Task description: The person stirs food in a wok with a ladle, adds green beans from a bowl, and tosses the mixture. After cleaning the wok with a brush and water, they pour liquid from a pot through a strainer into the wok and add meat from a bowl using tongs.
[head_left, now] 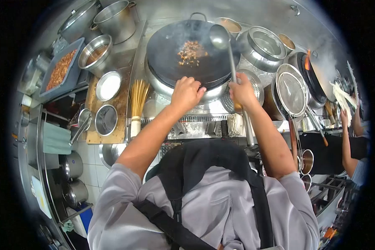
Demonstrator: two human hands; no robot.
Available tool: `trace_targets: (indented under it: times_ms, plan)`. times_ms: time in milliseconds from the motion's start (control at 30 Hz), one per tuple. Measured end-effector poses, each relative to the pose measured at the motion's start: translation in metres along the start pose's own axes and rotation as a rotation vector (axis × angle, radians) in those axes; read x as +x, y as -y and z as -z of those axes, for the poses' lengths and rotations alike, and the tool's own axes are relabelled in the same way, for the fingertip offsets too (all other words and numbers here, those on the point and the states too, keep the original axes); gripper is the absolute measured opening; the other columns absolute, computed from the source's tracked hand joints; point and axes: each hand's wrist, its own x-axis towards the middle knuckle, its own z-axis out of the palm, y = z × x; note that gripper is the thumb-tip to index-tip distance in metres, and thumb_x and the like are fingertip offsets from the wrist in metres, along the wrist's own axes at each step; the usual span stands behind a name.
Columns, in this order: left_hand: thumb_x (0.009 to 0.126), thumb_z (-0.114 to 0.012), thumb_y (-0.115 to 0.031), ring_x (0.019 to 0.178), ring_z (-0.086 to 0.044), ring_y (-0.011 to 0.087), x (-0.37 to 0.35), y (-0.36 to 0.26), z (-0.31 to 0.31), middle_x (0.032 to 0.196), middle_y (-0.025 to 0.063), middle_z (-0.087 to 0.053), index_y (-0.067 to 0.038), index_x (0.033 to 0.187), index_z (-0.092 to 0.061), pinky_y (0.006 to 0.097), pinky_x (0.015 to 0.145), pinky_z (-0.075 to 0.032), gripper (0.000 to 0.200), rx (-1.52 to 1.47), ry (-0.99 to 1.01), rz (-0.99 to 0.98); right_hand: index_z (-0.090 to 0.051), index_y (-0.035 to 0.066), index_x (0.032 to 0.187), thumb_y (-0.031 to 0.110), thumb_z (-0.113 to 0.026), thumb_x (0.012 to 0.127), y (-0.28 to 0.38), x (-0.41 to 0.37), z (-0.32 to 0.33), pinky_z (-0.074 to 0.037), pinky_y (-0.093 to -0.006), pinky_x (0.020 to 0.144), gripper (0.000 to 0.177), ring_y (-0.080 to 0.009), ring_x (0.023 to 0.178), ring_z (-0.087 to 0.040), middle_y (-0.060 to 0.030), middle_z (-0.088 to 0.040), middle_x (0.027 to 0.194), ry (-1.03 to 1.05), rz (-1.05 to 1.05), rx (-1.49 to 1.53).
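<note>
A large dark wok [162, 46] sits on the burner ring in front of me, with a small heap of browned chopped food [191, 53] in its middle and faint smoke above it. My left hand [187, 93] is closed on the near edge of the wok; exactly how the fingers grip there is partly hidden. My right hand [242, 89] is wrapped round the handle of a long metal ladle [219, 36]. The ladle's bowl is raised over the right side of the wok, apart from the food. Below that hand lies a perforated skimmer [254, 83].
A bamboo brush [138, 98] stands left of the wok, beside a wooden board [125, 79] with metal bowls. A wire strainer [292, 90] rests on a pot at right. Farther right, a co-worker's arm [346, 141] is near a second, steaming wok [321, 73].
</note>
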Motion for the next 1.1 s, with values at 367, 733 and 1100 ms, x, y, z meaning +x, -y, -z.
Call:
trace_targets:
  times_ms: [367,733,1100]
  plan:
    - [0.089,-0.069,-0.028,0.091,-0.065,0.0214,-0.183,0.071,-0.239,0.096,0.0116,-0.065,-0.003,0.106,-0.065,0.0331,0.080,-0.050,0.030,-0.985,0.305,0.335,-0.045,0.010,0.126,0.010,-0.058,0.094,0.027,0.017,-0.033,-0.039,-0.0262,0.043,0.035,-0.0099,0.051,-0.049,-0.0012,-0.054,0.069,0.347,-0.236,0.491]
    - [0.089,-0.062,-0.032,0.133,-0.044,0.0378,-0.075,-0.021,-0.343,0.145,0.0243,-0.042,-0.004,0.146,-0.035,0.0460,0.105,-0.042,0.068,-0.455,0.459,-0.240,-0.046,0.005,0.132,0.012,-0.060,0.092,0.010,-0.006,-0.007,-0.040,-0.0270,0.041,0.043,-0.0110,0.048,-0.050,-0.0028,-0.055,0.069,0.281,-0.219,0.338]
    - [0.077,-0.071,-0.031,0.115,-0.058,0.0382,-0.013,-0.068,-0.390,0.124,0.0283,-0.058,0.007,0.139,-0.041,0.0451,0.099,-0.045,0.079,-0.192,0.648,-0.319,-0.045,0.000,0.132,0.010,-0.061,0.090,0.016,0.019,-0.024,-0.043,-0.0274,0.045,0.046,-0.0125,0.049,-0.052,-0.0044,-0.056,0.069,0.349,-0.156,0.386]
